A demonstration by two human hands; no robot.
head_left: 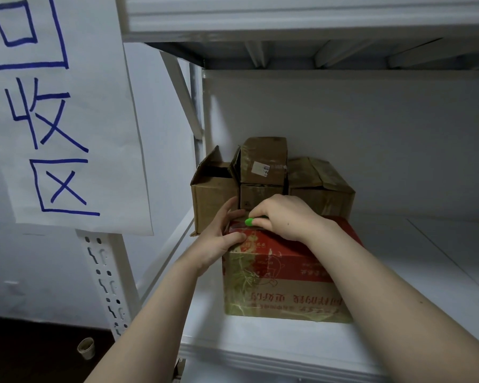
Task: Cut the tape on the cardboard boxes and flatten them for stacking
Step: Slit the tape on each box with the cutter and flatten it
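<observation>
Your red printed box (282,275) sits on the white shelf (426,272), towards its near left part, with its print upside down to you. Your left hand (219,233) clasps the box's far left top corner: the thumb lies on the top face and the fingers reach round the left side towards the far edge. Your right hand (285,217) rests on the top of the box at its far edge, fingers curled tight round a green cutter (249,222). Only the cutter's rounded green end shows, pointing left, just beside your left fingers. I cannot tell whether a blade is out or touching the cardboard.

Just behind the red box, against the back wall, stands a cluster of brown boxes:
- an open box (213,197) on the left, flaps up
- a small labelled box (263,158) stacked on a middle box (256,196)
- a closed taped box (321,183) on the right

A paper sign (67,120) with blue handwritten characters hangs at the left, above the perforated shelf upright (105,283). A paper cup (86,348) stands on the dark floor at the near left.
</observation>
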